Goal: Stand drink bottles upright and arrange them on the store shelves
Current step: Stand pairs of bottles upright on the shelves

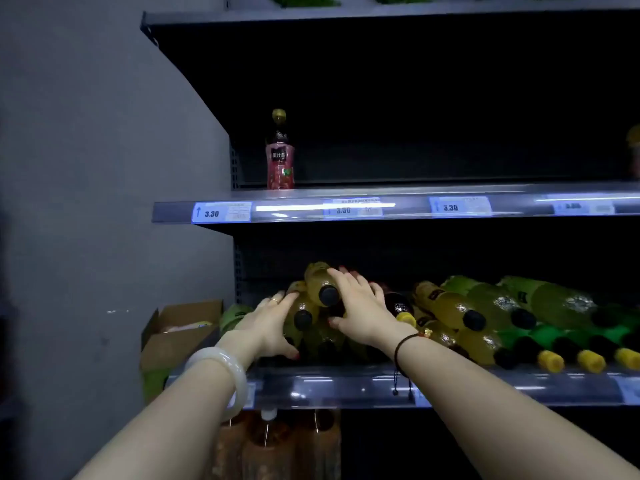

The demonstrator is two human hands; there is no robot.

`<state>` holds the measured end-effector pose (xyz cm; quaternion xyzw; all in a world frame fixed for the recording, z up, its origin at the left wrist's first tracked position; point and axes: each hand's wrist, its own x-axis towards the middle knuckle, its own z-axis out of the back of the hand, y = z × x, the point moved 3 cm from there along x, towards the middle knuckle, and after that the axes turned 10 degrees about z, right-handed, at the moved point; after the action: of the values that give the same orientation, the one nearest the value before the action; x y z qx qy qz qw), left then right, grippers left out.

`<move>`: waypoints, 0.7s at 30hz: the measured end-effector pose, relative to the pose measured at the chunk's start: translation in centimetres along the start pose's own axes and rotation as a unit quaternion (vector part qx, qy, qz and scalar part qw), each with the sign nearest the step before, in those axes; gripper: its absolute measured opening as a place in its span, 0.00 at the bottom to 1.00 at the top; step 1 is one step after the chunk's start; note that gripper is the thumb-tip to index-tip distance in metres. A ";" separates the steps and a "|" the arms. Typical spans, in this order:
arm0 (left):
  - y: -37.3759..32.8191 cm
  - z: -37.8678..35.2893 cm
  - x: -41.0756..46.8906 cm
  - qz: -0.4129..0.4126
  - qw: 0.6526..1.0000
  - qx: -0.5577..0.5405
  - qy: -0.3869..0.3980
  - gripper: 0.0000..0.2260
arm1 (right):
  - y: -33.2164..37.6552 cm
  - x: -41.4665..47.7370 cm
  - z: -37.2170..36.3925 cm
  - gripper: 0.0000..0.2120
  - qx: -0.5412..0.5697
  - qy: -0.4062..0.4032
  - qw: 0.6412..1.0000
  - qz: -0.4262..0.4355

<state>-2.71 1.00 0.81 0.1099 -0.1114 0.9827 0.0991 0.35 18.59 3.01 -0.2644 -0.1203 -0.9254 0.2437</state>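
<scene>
Head view: a wide-angle camera worn on the person's head, facing the shelf unit (408, 189) nearly square-on and tilted slightly down. It stands close, so that the left hand (273, 323) and right hand (360, 306) touch lying bottles (446, 301) on the unit's lower shelf. A grey wall (86, 168) fills the frame left of the unit; the unit's right end is cut off by the frame edge.
</scene>
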 end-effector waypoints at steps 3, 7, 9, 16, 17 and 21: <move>-0.3 -0.6 1.1 -0.022 0.999 -0.035 -0.027 0.46 | -0.6 0.8 0.0 0.43 0.011 -0.020 1.000 -0.004; -0.6 -1.4 2.2 -0.043 0.995 -0.071 -0.046 0.38 | -0.8 1.5 -0.3 0.43 0.013 0.002 1.000 0.001; -0.6 -1.6 2.4 -0.042 0.995 -0.069 -0.052 0.36 | -0.6 1.8 -0.3 0.42 0.014 -0.004 1.000 0.007; -0.9 -1.4 2.5 -0.030 0.992 -0.089 -0.090 0.24 | 0.1 1.6 -0.1 0.32 0.068 -0.025 0.997 0.041; -0.8 -1.4 2.4 -0.035 0.990 -0.098 -0.091 0.24 | 0.2 1.5 0.0 0.33 0.067 -0.023 0.997 0.044; -0.7 -0.7 1.6 -0.054 0.983 -0.143 -0.099 0.27 | 0.3 1.0 0.6 0.33 0.062 -0.030 0.996 0.052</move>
<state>-4.26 2.13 0.70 0.1973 -0.2538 0.9341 0.1555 -0.01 18.19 4.13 -0.2824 -0.1710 -0.8937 0.3040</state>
